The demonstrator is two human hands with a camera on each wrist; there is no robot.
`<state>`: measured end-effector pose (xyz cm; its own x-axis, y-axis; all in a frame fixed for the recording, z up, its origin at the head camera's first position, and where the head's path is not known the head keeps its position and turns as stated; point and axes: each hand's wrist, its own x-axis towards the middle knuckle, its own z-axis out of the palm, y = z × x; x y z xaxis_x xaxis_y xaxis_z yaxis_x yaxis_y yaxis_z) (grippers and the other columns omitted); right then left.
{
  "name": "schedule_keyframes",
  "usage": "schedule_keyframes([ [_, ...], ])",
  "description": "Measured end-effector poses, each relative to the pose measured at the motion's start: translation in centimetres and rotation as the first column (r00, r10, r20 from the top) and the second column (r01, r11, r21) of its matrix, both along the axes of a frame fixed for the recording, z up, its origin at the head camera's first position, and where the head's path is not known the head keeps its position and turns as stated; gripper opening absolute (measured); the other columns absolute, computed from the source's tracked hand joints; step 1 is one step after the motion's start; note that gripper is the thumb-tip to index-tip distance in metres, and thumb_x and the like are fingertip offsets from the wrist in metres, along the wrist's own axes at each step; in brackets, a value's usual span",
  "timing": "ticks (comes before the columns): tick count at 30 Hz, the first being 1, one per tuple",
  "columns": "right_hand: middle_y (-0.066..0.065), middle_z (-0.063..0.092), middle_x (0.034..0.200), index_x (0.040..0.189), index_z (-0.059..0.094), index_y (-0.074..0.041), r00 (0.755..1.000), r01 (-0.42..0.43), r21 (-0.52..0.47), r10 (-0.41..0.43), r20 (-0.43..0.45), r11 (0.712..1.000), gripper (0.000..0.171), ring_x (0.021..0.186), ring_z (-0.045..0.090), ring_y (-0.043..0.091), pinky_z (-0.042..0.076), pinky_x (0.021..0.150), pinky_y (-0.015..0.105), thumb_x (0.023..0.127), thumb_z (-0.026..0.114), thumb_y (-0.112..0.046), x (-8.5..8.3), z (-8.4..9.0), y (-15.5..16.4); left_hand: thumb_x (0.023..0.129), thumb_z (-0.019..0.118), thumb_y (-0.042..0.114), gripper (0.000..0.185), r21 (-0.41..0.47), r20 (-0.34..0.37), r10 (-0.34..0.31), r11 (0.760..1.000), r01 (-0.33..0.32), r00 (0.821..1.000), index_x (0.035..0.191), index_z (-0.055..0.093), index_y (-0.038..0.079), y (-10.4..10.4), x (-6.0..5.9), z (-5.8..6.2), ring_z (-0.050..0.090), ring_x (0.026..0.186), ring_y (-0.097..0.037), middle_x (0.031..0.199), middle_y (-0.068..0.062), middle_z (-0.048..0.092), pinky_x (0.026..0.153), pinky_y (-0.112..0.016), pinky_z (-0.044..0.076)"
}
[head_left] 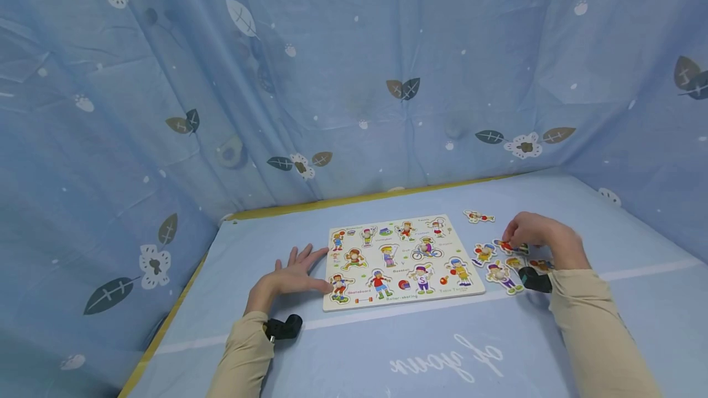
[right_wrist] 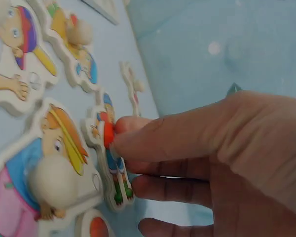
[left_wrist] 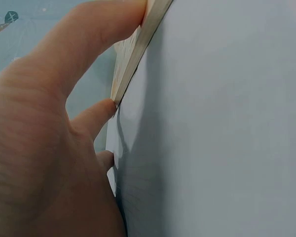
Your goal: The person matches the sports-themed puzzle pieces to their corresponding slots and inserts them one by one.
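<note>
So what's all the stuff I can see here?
Puzzle board: one, pale wood with cartoon sports kids, middle of the table.
Loose puzzle pieces: about six, colourful, lying on the table right of the board; one more sits apart, farther back.
Piece with red knob: one, pinched at its knob by the right hand.
Table cover: one, light blue with white writing.
Curtain: blue with leaves and flowers, hanging all around.
Left hand: fingers flat, touching the board's left edge.
Right hand: curled over the loose pieces.
Sleeves: two, beige.

Fabric-draped tabletop booth, blue leaf-print curtains (head_left: 354, 78)
</note>
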<state>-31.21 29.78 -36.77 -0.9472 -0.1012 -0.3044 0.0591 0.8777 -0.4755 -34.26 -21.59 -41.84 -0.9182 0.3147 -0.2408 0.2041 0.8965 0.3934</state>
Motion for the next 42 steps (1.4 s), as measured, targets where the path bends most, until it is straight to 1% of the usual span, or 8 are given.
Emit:
schedule_keyframes([
  [3,0.007,0.06,0.089,0.095,0.068,-0.003,1.0,0.022,-0.034,-0.022,0.019,0.999,0.012,0.085,0.05,0.024,0.043,0.073,0.036,0.089,0.062,-0.011,0.0,-0.35,0.48,0.07,0.073,0.066,0.104,0.001,0.002,-0.001,1.0,0.001,1.0,0.157,0.028,0.031,0.09,0.11,0.19,-0.007,0.15,-0.044,0.166,-0.015,0.008,0.112,-0.073,-0.003],
  [7,0.006,0.059,0.088,0.095,0.068,-0.003,0.999,0.029,-0.055,-0.027,0.031,0.998,0.012,0.085,0.05,0.023,0.044,0.073,0.035,0.091,0.062,-0.013,-0.08,-0.59,0.75,0.07,0.073,0.065,0.104,0.011,0.004,-0.001,1.0,0.001,1.0,0.157,0.028,0.029,0.19,0.35,0.44,-0.006,0.15,-0.045,0.166,-0.016,0.008,0.112,-0.074,-0.004],
  [13,0.005,0.059,0.086,0.094,0.068,-0.002,1.0,0.017,-0.054,-0.015,0.022,0.998,0.01,0.083,0.05,0.022,0.041,0.07,0.034,0.091,0.062,-0.01,0.01,-0.43,0.57,0.069,0.073,0.066,0.105,0.013,0.002,0.002,1.0,-0.002,1.0,0.157,0.028,0.028,0.05,0.3,0.2,-0.007,0.15,-0.045,0.166,-0.016,0.007,0.112,-0.073,-0.005],
  [17,0.006,0.06,0.088,0.096,0.068,-0.002,0.999,0.019,-0.05,-0.018,0.03,0.999,0.011,0.085,0.051,0.024,0.043,0.073,0.036,0.091,0.062,-0.01,0.0,-0.2,0.52,0.069,0.072,0.066,0.105,0.009,0.003,0.004,1.0,-0.004,1.0,0.157,0.028,0.03,-0.08,0.12,-0.02,-0.008,0.15,-0.044,0.166,-0.015,0.007,0.112,-0.073,-0.005],
  [23,0.007,0.062,0.091,0.098,0.069,-0.002,0.999,0.014,-0.045,-0.012,0.035,0.999,0.013,0.087,0.052,0.025,0.046,0.076,0.038,0.091,0.062,-0.011,-0.06,-0.08,0.63,0.069,0.073,0.065,0.105,0.012,-0.002,0.003,1.0,-0.003,1.0,0.157,0.029,0.03,-0.08,0.1,0.04,-0.006,0.15,-0.045,0.166,-0.015,0.009,0.111,-0.074,-0.004],
  [29,0.006,0.06,0.087,0.097,0.068,0.0,1.0,-0.012,-0.048,0.012,0.008,0.999,0.015,0.081,0.051,0.022,0.042,0.069,0.033,0.091,0.062,-0.012,-0.01,-0.21,0.72,0.069,0.073,0.066,0.104,0.009,0.002,0.003,1.0,-0.003,1.0,0.157,0.028,0.03,0.02,0.13,0.11,-0.007,0.15,-0.044,0.166,-0.015,0.008,0.112,-0.073,-0.004],
  [36,0.008,0.063,0.09,0.102,0.07,0.001,1.0,0.016,-0.059,-0.016,0.006,0.998,0.018,0.085,0.052,0.024,0.044,0.074,0.036,0.091,0.064,-0.013,-0.11,0.02,0.67,0.07,0.073,0.065,0.104,0.015,0.007,0.003,1.0,-0.003,1.0,0.157,0.028,0.03,0.11,0.12,0.16,-0.007,0.15,-0.044,0.166,-0.015,0.007,0.112,-0.073,-0.005],
  [42,0.01,0.062,0.091,0.103,0.069,0.003,0.999,0.007,-0.042,-0.009,-0.039,0.999,0.022,0.084,0.052,0.025,0.044,0.071,0.034,0.091,0.063,-0.014,-0.28,-0.24,0.93,0.07,0.072,0.066,0.104,0.005,0.004,0.002,1.0,-0.002,1.0,0.157,0.027,0.03,0.12,0.19,0.26,-0.008,0.15,-0.044,0.166,-0.015,0.007,0.112,-0.073,-0.004],
])
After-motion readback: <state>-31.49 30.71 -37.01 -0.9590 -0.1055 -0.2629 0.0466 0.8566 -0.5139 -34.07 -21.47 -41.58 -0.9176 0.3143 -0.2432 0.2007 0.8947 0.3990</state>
